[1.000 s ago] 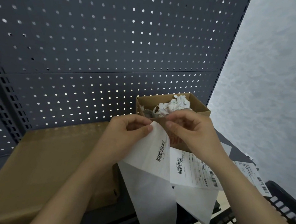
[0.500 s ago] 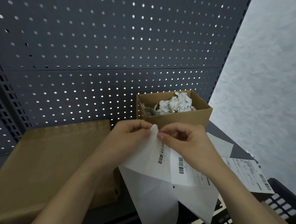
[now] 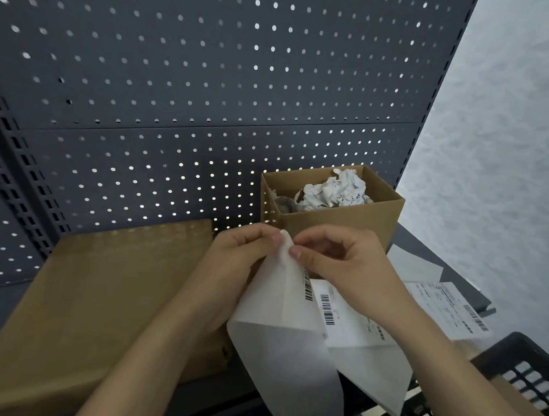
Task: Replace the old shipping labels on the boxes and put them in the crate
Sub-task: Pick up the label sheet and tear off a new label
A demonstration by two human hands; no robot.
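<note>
White label sheet (image 3: pixel 272 307), top corner pinched by left grip (image 3: pixel 241 263) and right grip (image 3: pixel 343 263), rest hanging below them

Both forearms (image 3: pixel 158 348) are bare along all their visible length, with nothing worn at the wrists. The left hand (image 3: pixel 241 260) and right hand (image 3: pixel 343 263) are ungloved, with slim fingers and short, plain nails showing at the tips.

I see a packing or stockroom corner: dark perforated shelving panel (image 3: pixel 210 75), cardboard boxes (image 3: pixel 100 293), barcoded shipping labels (image 3: pixel 349 325), a black plastic crate (image 3: pixel 527 361).
</note>
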